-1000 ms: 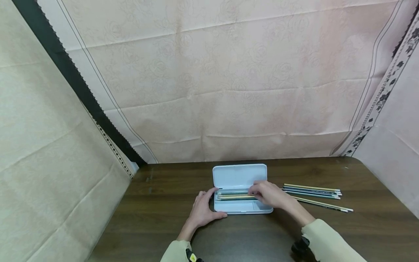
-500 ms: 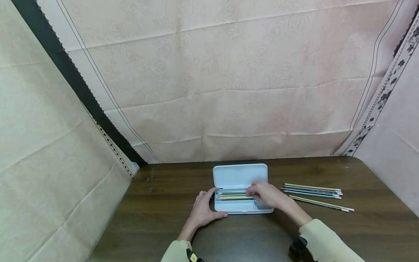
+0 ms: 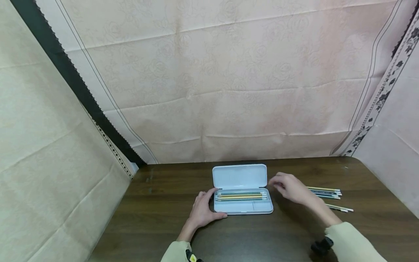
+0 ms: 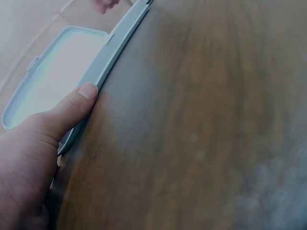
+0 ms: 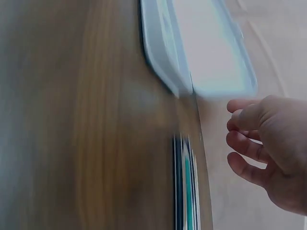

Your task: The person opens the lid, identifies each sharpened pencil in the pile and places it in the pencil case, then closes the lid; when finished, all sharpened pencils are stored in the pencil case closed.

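A light blue pencil case [image 3: 234,208] lies with its lid raised on the wooden table. Several pencils [image 3: 240,197], some yellow and some green, lie lengthwise in its long compartment. My left hand [image 3: 202,211] holds the case's left end, thumb at the front edge and fingers at the back corner; in the left wrist view the thumb [image 4: 76,106] presses the front wall. Just right of the case, my right hand [image 3: 289,187] hovers with loosely curled fingers and nothing in them. Beneath and beyond it lie more pencils [image 3: 328,193], partly hidden by the hand and forearm.
A smaller group of pencils [image 3: 340,208] lies slightly nearer on the right. Pale patterned cloth [image 3: 229,91] hangs behind the table [image 3: 157,218] and along both sides. A small front compartment in the case shows a divider.
My right hand has let go of the pencils inside the case and moved right, out over the table. The pencils in the case now show at full length. My left hand stays put.
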`<state>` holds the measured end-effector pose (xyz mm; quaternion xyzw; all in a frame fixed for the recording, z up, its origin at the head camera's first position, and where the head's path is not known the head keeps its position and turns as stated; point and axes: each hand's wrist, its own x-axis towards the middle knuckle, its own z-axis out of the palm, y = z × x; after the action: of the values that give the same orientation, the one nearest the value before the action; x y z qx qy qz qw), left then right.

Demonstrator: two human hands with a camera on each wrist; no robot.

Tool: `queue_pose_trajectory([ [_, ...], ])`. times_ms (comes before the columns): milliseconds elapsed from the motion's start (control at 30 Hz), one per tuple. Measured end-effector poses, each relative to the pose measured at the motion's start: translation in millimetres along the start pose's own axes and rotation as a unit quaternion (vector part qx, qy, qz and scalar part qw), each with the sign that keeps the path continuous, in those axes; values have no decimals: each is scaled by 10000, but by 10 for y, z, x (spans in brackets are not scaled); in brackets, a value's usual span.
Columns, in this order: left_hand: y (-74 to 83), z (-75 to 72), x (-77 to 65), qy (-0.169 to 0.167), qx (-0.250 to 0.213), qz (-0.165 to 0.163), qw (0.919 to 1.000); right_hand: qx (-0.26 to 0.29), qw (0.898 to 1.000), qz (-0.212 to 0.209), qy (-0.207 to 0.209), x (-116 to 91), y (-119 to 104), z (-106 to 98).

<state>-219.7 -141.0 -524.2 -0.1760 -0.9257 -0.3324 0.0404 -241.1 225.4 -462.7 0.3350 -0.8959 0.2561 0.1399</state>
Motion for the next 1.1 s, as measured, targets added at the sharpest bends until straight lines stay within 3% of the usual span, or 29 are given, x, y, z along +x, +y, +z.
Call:
queue_pose_trajectory([
  [233, -6, -14, 2, -19, 29, -30, 10000, -254, 9994, -117, 201, -438, 361, -333],
  [467, -17, -18, -6, -31, 27, -43, 10000, -441, 9985, 315, 25, -786, 590, -539],
  [800, -12, -11, -8, -36, 13, -27, 10000, -518, 9974, 474, 173, -1032, 791, -607],
  [1100, -7, 3, 6, -45, 8, -18, 10000, -768, 9954, 218, 532, -1132, 895, -631],
])
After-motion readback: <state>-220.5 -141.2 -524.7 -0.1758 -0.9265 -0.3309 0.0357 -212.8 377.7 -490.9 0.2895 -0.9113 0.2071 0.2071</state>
